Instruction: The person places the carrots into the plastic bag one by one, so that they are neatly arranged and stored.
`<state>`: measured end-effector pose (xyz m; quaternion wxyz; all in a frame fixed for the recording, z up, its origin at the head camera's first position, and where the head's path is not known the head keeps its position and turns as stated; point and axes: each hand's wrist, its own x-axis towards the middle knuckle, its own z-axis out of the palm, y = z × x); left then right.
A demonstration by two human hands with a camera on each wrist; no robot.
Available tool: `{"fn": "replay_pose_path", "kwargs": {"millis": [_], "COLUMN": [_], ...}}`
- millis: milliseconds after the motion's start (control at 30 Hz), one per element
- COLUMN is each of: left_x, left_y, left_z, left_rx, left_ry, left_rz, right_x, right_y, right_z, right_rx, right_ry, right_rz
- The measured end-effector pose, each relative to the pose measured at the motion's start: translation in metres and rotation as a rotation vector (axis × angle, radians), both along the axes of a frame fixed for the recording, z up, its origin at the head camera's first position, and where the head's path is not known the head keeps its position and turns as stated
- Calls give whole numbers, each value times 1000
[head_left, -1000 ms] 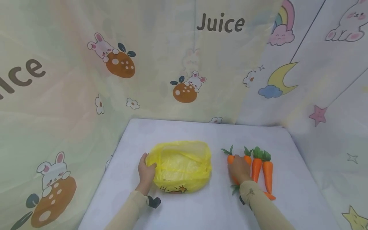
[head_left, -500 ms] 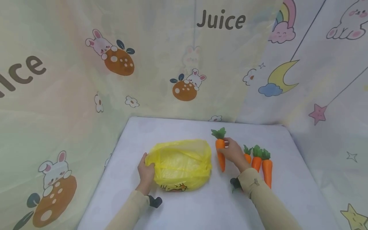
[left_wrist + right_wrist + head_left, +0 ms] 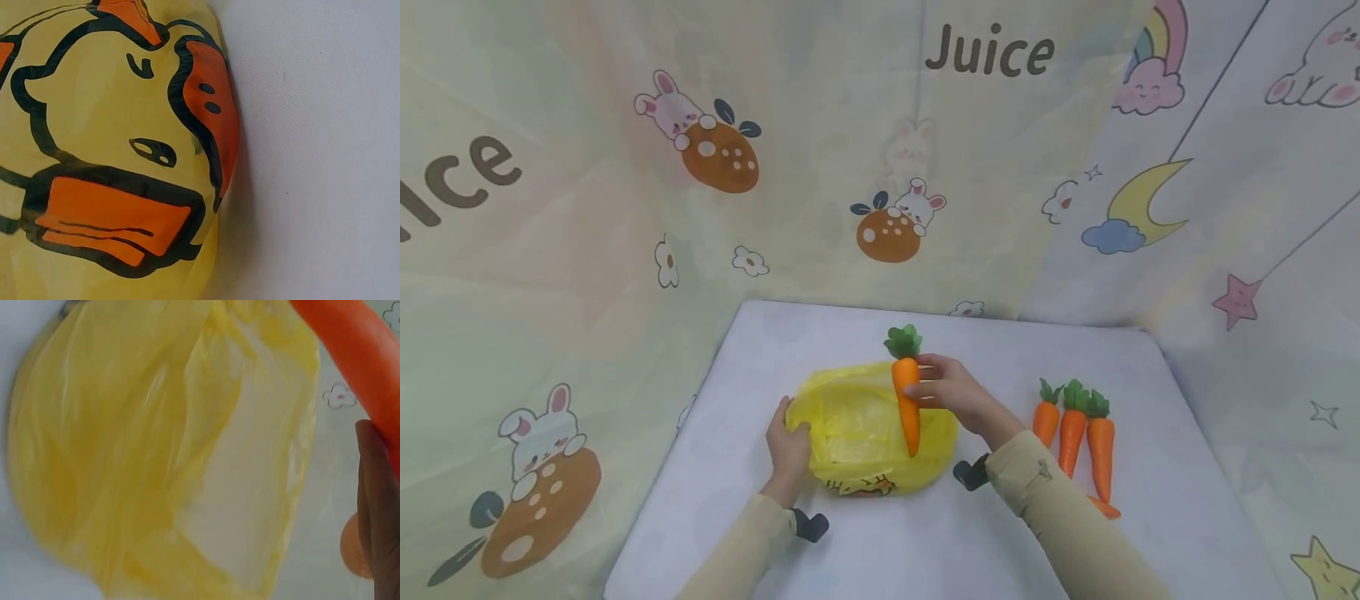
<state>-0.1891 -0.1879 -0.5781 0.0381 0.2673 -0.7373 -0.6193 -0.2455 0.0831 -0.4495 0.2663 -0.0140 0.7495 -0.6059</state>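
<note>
A yellow plastic bag (image 3: 850,429) stands with its mouth spread on the white table. My left hand (image 3: 788,450) grips its left edge, thumb on the inner side and fingers behind. Over the bag's right part, my right hand (image 3: 961,393) holds an orange carrot (image 3: 907,396) by its side, green leaves up and tip down. From the right wrist view, the carrot (image 3: 359,353) is at the upper right beside the bag's opening (image 3: 244,469). The left wrist view has only the bag's printed cartoon face (image 3: 106,112); the hand is out of that frame.
Several more carrots lie on the table's right side: a left one (image 3: 1045,421), a middle one (image 3: 1072,433) and a right one (image 3: 1101,454), with an orange tip (image 3: 1105,507) partly hidden by the right sleeve. Printed cloth walls (image 3: 820,150) stand behind the table (image 3: 880,550).
My right hand has lifted a carrot from the group at the right and carried it left, over the bag. My left hand has stayed at the bag's left edge.
</note>
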Motion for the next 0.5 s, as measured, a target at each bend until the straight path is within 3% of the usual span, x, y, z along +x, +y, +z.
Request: {"fn": "replay_pose_path", "kwargs": {"millis": [300, 500], "left_x": [1, 4], "left_y": [0, 2], "left_z": [-1, -2], "left_rx": [7, 7], "left_ry": [-1, -10], "left_rz": [-14, -14], "right_x": [2, 1], "right_y": [-19, -25], "right_z": [2, 0], "right_rx": [-264, -343], "right_ry": [-37, -61], "right_rz": [82, -11]}}
